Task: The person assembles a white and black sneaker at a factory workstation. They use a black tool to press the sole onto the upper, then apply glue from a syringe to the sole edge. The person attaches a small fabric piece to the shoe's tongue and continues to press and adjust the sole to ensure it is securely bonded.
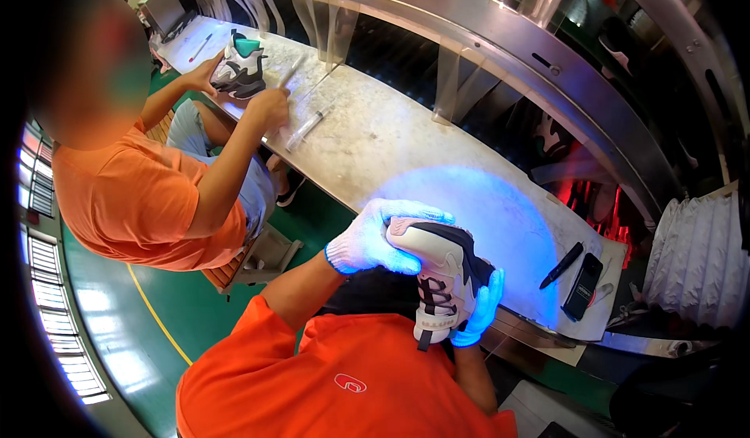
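A white and black sneaker (443,270) with dark laces hangs between my hands at the near edge of the bench, its black pull loop toward my body. My left hand (375,239), in a white knitted glove, wraps round the rounded end with the pinkish sole edge. At the other end, my gloved right hand (482,311) grips the shoe's right side; some of its fingers are hidden behind the shoe. Blue light falls on both gloves and on the bench beyond them.
The pale bench (367,149) runs from far left to near right, beside a metal-framed machine (516,44) with clear plastic strips. A black phone (583,286) and a black pen (561,265) lie at right. A person in orange (148,196) at left holds another sneaker (241,67).
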Action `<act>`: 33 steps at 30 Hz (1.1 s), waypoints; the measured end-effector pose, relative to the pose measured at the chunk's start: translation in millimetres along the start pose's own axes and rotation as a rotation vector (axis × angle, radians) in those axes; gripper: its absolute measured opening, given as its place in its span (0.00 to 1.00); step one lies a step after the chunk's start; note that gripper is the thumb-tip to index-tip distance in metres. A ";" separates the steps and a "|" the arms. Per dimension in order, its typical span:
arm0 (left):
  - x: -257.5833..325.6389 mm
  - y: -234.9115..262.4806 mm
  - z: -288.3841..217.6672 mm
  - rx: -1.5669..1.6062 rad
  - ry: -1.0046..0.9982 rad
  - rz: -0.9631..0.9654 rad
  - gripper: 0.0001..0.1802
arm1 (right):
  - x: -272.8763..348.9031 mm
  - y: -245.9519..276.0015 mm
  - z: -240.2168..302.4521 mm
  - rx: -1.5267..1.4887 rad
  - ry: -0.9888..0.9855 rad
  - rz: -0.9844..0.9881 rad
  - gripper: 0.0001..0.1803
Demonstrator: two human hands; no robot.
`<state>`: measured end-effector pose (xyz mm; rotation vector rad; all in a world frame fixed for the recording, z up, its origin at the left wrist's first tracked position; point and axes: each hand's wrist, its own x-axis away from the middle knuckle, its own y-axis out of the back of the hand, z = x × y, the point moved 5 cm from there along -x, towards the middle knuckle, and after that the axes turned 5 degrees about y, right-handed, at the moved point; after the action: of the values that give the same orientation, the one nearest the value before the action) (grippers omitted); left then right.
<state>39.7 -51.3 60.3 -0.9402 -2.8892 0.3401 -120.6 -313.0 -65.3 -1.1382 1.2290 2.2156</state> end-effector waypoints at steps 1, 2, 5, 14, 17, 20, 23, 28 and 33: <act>0.4 -0.6 -1.0 -0.020 0.000 -0.001 0.45 | -2.0 0.1 1.2 0.002 0.005 0.002 0.34; 1.1 -1.4 -2.0 -0.040 0.000 -0.003 0.46 | -4.8 1.4 2.3 -0.027 0.006 0.002 0.34; 6.3 -9.3 -4.8 0.057 0.022 -0.091 0.52 | -29.5 13.1 11.2 -0.175 -0.081 0.002 0.34; 37.2 -21.6 -11.8 -0.239 -0.072 -0.036 0.79 | -64.5 -50.0 -99.6 -1.279 -1.120 -0.347 0.23; 45.3 -26.5 -3.2 0.027 0.034 -0.123 0.69 | -116.2 -49.3 -87.4 -1.196 -1.021 -0.126 0.25; 60.6 -7.8 19.3 0.037 -0.026 -0.154 0.62 | -132.1 -47.4 -73.7 -1.174 -0.959 -0.036 0.27; 70.1 -3.5 33.4 0.041 -0.031 -0.175 0.63 | -135.8 -50.5 -78.2 -1.100 -0.908 0.031 0.29; 78.6 2.9 44.8 0.134 0.019 -0.198 0.66 | -133.7 -51.4 -76.9 -1.050 -0.905 0.031 0.30; 80.2 9.2 51.0 0.180 0.031 -0.168 0.67 | -135.6 -48.6 -72.8 -1.018 -0.863 0.010 0.28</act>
<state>-27.3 -6.2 9.5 -0.6645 -2.8250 0.5547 27.5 -337.3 -5.9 -0.2510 -0.2897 2.8708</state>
